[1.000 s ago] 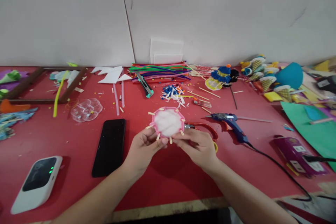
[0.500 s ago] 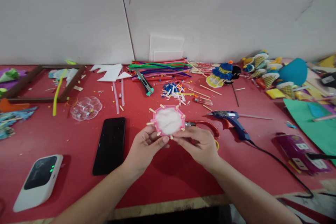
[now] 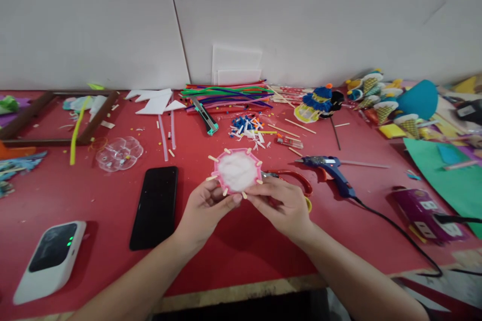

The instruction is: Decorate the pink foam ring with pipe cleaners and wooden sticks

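Red table [image 3: 94,200] cluttered with craft scraps meets a white wall [image 3: 301,15].

Red-topped table [image 3: 113,195] across the whole width. Sits flush against the wall and carries a scatter of craft clutter. Bare wooden edge [image 3: 241,292] along the near side, with only a dark strip below, too dim to make out. Behind, plain off-white wall [image 3: 94,20] in two panels. Splits along a thin dark seam [image 3: 177,25], slanting down to the tabletop. Faint grey scuff [image 3: 437,2] high on the right panel. Small white boards [image 3: 237,62] leaning against the wall near the middle. Soft, even light throughout, casting only weak shadows on the red surface.
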Motion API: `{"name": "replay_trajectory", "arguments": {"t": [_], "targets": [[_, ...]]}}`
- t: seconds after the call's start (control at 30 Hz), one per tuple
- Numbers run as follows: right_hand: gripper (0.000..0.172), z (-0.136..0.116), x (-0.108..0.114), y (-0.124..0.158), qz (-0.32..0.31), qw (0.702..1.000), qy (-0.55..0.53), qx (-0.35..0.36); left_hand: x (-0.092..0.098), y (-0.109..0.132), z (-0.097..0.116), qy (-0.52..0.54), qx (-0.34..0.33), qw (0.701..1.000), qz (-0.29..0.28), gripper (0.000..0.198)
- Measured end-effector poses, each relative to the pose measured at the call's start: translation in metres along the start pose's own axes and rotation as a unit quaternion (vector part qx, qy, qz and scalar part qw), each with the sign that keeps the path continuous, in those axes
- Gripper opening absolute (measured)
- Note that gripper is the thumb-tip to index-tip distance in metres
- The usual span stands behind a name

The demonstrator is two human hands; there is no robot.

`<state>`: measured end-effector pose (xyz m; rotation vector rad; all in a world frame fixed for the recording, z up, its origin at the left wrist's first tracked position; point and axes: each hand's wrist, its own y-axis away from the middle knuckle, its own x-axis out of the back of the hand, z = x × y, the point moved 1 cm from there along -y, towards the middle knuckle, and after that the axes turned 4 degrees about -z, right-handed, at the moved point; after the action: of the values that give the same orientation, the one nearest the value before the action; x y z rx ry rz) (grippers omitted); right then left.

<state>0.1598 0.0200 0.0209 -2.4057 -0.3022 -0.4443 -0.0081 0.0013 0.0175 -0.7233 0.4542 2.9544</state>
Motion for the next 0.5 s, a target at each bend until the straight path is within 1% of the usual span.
{"name": "replay_trajectory", "arguments": {"t": [0.17,0.37,0.5], "targets": [[0.019,-0.0011,0.0004,-0.0001,-0.007,1.000,-0.005,0.004,-0.0002,0.0021,0.0007,-0.052,0.001,0.998,-0.019,0.031],[0.020,-0.0034,-0.0007,-0.0007,0.004,1.000,0.014,0.028,-0.0022,0.0036,0.0018,-0.053,-0.004,0.999,-0.001,0.032],[0.017,-0.0029,-0.0009,0.0013,0.008,0.999,0.034,0.033,-0.0018,0.0032,0.0011,-0.050,-0.011,0.999,0.007,0.031]]}}
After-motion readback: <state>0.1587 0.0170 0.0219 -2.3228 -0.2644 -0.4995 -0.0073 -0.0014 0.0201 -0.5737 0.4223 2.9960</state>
